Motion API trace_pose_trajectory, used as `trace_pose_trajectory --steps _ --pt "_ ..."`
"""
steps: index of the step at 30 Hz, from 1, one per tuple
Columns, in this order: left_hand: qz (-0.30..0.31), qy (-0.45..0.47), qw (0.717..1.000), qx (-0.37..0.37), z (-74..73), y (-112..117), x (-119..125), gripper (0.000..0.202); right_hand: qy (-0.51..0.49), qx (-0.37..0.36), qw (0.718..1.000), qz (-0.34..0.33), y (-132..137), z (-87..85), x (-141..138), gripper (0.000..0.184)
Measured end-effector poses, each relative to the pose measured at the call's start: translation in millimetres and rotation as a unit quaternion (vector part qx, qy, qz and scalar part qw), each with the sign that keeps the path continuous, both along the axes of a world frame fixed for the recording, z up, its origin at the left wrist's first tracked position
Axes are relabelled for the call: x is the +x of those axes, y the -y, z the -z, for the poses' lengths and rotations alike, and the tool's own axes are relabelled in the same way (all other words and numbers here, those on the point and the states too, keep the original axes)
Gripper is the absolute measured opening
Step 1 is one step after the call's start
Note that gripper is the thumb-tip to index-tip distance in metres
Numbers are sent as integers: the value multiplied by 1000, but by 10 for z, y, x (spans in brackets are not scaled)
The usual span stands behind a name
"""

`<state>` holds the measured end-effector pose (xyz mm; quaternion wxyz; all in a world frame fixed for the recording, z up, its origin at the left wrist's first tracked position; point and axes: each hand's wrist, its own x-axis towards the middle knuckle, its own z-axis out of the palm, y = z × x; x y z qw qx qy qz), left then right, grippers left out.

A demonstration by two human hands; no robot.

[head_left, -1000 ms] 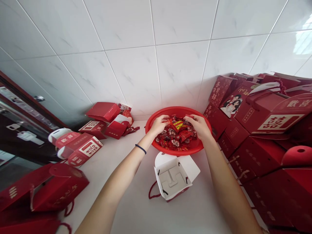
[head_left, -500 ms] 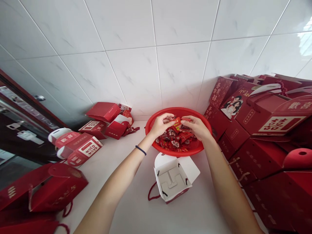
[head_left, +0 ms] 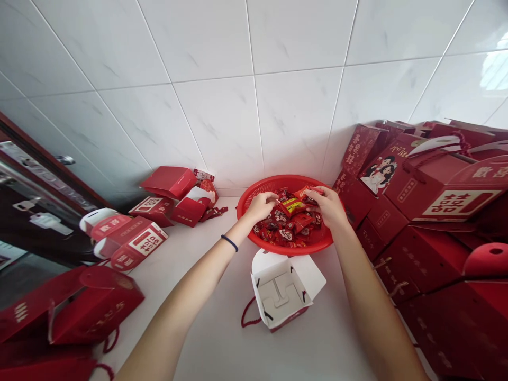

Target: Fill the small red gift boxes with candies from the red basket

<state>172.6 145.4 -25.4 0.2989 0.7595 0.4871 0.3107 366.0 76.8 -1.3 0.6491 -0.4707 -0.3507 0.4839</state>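
Observation:
A red plastic basket [head_left: 246, 203] by the wall holds a heap of wrapped candies [head_left: 283, 233], mostly red and dark red. My left hand [head_left: 262, 206] is over the basket's left side, its fingers slightly apart with nothing visible in them. A red and yellow candy packet [head_left: 292, 206] lies on the heap just right of those fingertips. At the basket's right side, my right hand [head_left: 328, 207] pinches a red candy [head_left: 304, 192] between thumb and fingers. In front of the basket stands an open box [head_left: 281, 293], white inside, with a dark red cord handle.
Red gift boxes [head_left: 440, 196] are stacked high along the right side. More red boxes [head_left: 137, 243] stand at the left, and a few smaller ones [head_left: 190, 206] sit near the tiled wall [head_left: 293, 116]. A large red box [head_left: 95, 304] occupies the front left.
My left hand has drawn back left from the red and yellow packet, which now lies on the heap. My right hand has shifted slightly right with a red candy.

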Motion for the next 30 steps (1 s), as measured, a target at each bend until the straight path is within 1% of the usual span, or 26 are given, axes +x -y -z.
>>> trace_pose_trajectory --steps 3,6,11,15,18,21,23,25,28,30 --pt "-14 -45 999 -11 0 -94 -18 37 -7 21 998 54 0 -10 12 28" --pt "8 -99 995 -22 -47 -199 -2 38 -17 34 994 101 -8 -18 26 26" --pt "89 -173 980 -34 -136 -328 159 38 -35 39 985 167 -33 -26 33 22" --pt "179 -216 958 -64 -127 -302 322 47 -59 39 980 184 -50 -16 42 19" --pt "231 -234 940 -89 -90 -249 375 47 -70 36 982 172 -67 8 72 18" --pt "256 -237 931 -104 -54 -237 349 47 -77 20 988 131 -82 27 113 20" --pt "248 -232 935 -103 -37 -256 301 52 -98 1 990 97 -80 22 133 20" --pt "226 -231 941 -99 -27 -284 248 58 -123 -22 990 65 -67 0 141 19" --pt "192 -237 947 -100 -28 -317 189 56 -148 -48 988 22 -37 -47 135 18" --pt "176 -238 950 -103 -33 -326 172 56 -154 -53 987 6 -22 -69 127 17"
